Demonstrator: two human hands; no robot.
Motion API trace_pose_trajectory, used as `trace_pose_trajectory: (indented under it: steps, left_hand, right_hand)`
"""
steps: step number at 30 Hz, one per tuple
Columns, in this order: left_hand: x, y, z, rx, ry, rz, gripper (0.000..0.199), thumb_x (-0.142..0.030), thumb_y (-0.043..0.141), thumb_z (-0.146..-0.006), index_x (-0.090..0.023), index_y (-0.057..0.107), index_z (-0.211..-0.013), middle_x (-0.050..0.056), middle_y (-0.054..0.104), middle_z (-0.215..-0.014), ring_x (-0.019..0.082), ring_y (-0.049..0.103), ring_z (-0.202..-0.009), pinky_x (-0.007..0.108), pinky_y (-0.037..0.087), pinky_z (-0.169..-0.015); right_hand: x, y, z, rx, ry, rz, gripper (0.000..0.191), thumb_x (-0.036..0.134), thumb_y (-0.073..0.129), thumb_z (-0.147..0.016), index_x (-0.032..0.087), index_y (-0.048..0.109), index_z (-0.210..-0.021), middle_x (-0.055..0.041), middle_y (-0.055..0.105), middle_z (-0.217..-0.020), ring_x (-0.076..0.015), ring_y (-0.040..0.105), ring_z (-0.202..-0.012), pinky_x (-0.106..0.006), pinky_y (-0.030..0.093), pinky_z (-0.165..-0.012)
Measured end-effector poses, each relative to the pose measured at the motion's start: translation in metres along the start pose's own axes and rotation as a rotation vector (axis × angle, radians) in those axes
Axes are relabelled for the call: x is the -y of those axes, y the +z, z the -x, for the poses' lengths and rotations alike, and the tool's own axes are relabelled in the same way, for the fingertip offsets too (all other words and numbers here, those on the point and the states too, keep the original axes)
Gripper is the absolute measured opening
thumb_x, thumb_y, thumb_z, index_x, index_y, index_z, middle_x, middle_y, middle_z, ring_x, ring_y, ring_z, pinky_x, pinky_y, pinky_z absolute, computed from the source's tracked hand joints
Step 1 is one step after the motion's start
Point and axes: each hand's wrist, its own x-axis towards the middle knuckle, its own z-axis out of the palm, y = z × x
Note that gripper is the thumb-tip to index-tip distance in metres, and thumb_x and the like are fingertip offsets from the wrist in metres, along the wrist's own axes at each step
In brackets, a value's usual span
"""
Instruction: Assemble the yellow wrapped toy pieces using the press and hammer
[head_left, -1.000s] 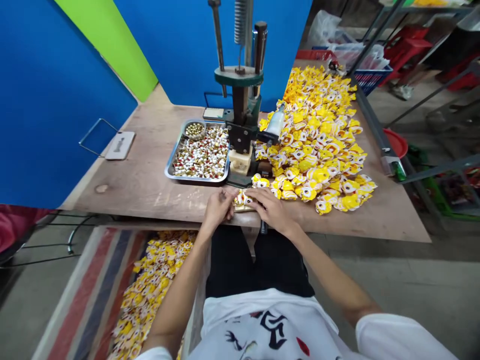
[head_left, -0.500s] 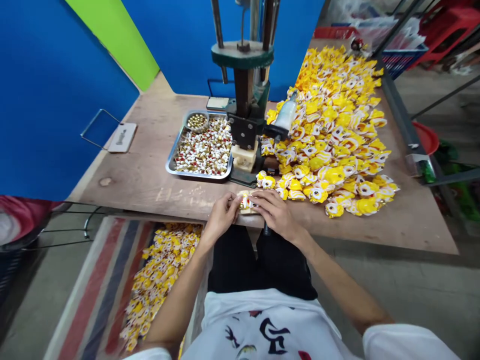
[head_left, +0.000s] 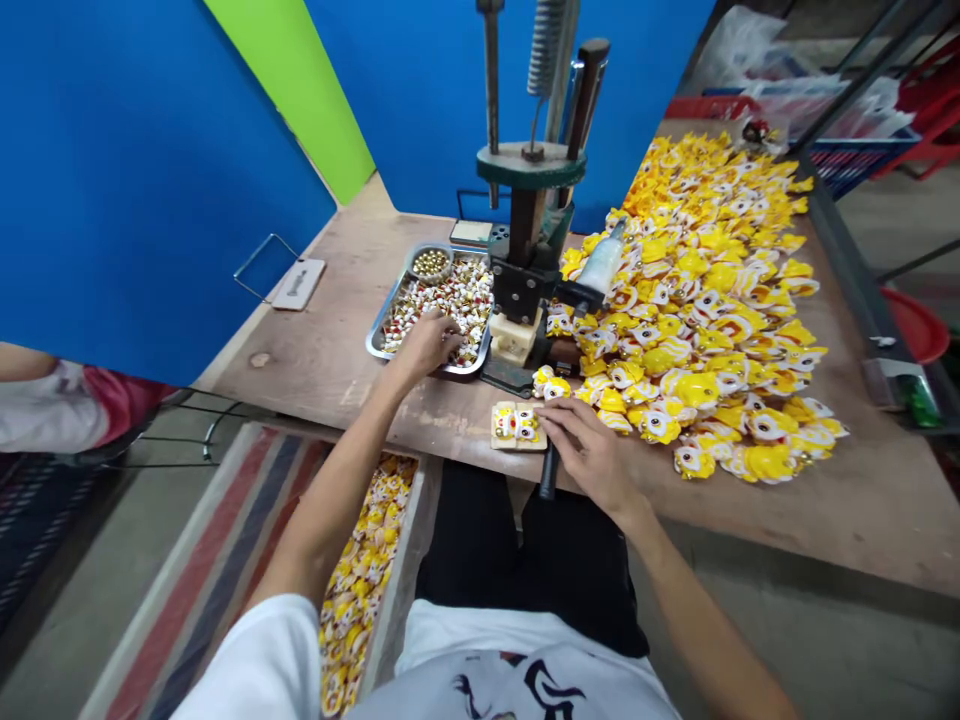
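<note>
Our left hand (head_left: 427,345) is reaching over the steel tray (head_left: 373,345), and its fingers (head_left: 450,345) are bent down and close together above the small white and red pieces (head_left: 450,310); we cannot tell if they clamp one of them. Our right hand (head_left: 589,455) lies on the wooden counter (head_left: 300,375), with its fingers (head_left: 559,420) spread apart and holding nothing that we can see. Their tips are touching, or nearly touching, the right edge of a small wooden board (head_left: 499,441), and on this board sit two yellow and white foil figures (head_left: 516,423). A black handle (head_left: 549,470) sticks out just below these fingers. Behind the board stands the hand press (head_left: 529,215), between the tray and a big heap of yellow foil figures (head_left: 697,340). A small round dish of gold pieces (head_left: 431,263) stands at the tray's far corner. More yellow figures lie in a box (head_left: 409,520) beside our legs.
</note>
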Motion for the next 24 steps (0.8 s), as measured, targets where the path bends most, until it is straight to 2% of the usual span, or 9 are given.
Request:
trace_pose_trajectory:
  steps: [3,7,10,14,16,18,19,21,24]
  left_hand:
    - [0.005,0.013,-0.019,0.084,-0.099,-0.087,0.009,-0.021,0.077,-0.091,-0.015,0.082,-0.091,0.016,0.076,-0.108,0.030,0.071,-0.100,0.037,0.052,-0.094]
    - [0.010,0.017,-0.022,0.104,-0.165,-0.018,0.008,-0.014,0.077,-0.084,-0.018,0.082,-0.079,0.010,0.079,-0.087,0.028,0.071,-0.087,0.036,0.050,-0.086]
    - [0.017,0.011,-0.022,0.024,-0.195,0.130,0.009,-0.020,0.083,-0.081,-0.019,0.079,-0.073,0.007,0.077,-0.077,0.025,0.070,-0.079,0.035,0.049,-0.080]
    - [0.021,-0.001,-0.016,-0.166,-0.254,0.299,0.016,-0.030,0.090,-0.079,-0.018,0.079,-0.076,0.006,0.078,-0.082,0.022,0.069,-0.079,0.033,0.050,-0.080]
    - [0.015,-0.006,-0.005,-0.268,-0.257,0.345,0.022,-0.036,0.093,-0.078,-0.019,0.079,-0.080,0.006,0.078,-0.088,0.021,0.068,-0.084,0.032,0.051,-0.083]
    - [-0.001,-0.008,0.013,-0.286,-0.264,0.482,0.031,-0.045,0.094,-0.077,-0.018,0.079,-0.083,0.007,0.078,-0.089,0.020,0.067,-0.083,0.032,0.052,-0.081]
    - [-0.013,-0.008,0.025,-0.235,-0.267,0.598,0.036,-0.049,0.094,-0.077,-0.017,0.079,-0.086,0.007,0.077,-0.088,0.020,0.067,-0.080,0.031,0.052,-0.077]
    - [-0.040,-0.004,0.050,-0.013,-0.260,0.866,0.044,-0.057,0.094,-0.078,-0.016,0.079,-0.087,0.008,0.076,-0.084,0.017,0.065,-0.073,0.030,0.052,-0.071]
    - [-0.074,0.007,0.079,0.346,-0.261,1.126,0.047,-0.057,0.096,-0.077,-0.015,0.077,-0.080,0.006,0.072,-0.076,0.012,0.057,-0.063,0.026,0.045,-0.062]
  right_hand:
    - [0.005,-0.002,0.007,0.013,0.018,0.003,0.027,0.028,0.062,-0.113,0.028,0.083,-0.130,-0.0114,0.075,-0.130,-0.0263,0.073,-0.127,-0.046,0.062,-0.116]
    - [0.008,-0.005,0.015,0.010,0.021,-0.004,0.026,0.028,0.061,-0.114,0.028,0.082,-0.128,-0.0109,0.075,-0.127,-0.0253,0.074,-0.124,-0.044,0.064,-0.112]
    - [0.009,-0.007,0.016,0.040,-0.002,-0.016,0.025,0.028,0.060,-0.114,0.027,0.082,-0.128,-0.0112,0.075,-0.127,-0.0251,0.074,-0.124,-0.044,0.064,-0.112]
    - [0.008,-0.012,0.010,0.073,-0.032,0.002,0.025,0.027,0.060,-0.114,0.026,0.082,-0.126,-0.0114,0.075,-0.130,-0.0254,0.073,-0.127,-0.045,0.061,-0.115]
    - [0.011,-0.016,0.001,0.060,-0.031,0.020,0.024,0.029,0.061,-0.113,0.027,0.082,-0.125,-0.0110,0.075,-0.131,-0.0258,0.073,-0.127,-0.045,0.060,-0.116]
    - [0.015,-0.020,-0.012,0.013,-0.039,0.020,0.024,0.031,0.062,-0.113,0.028,0.082,-0.125,-0.0100,0.077,-0.129,-0.0258,0.073,-0.125,-0.045,0.060,-0.114]
    - [0.017,-0.020,-0.020,-0.015,-0.046,0.010,0.024,0.033,0.063,-0.113,0.028,0.082,-0.126,-0.0094,0.078,-0.127,-0.0256,0.074,-0.123,-0.045,0.060,-0.112]
    - [0.022,-0.017,-0.038,-0.045,-0.067,-0.024,0.026,0.036,0.067,-0.111,0.028,0.081,-0.132,-0.0085,0.080,-0.127,-0.0252,0.075,-0.119,-0.043,0.061,-0.108]
    - [0.024,-0.002,-0.059,0.065,-0.091,-0.061,0.031,0.037,0.075,-0.107,0.027,0.080,-0.135,-0.0079,0.082,-0.128,-0.0251,0.076,-0.116,-0.040,0.060,-0.105]
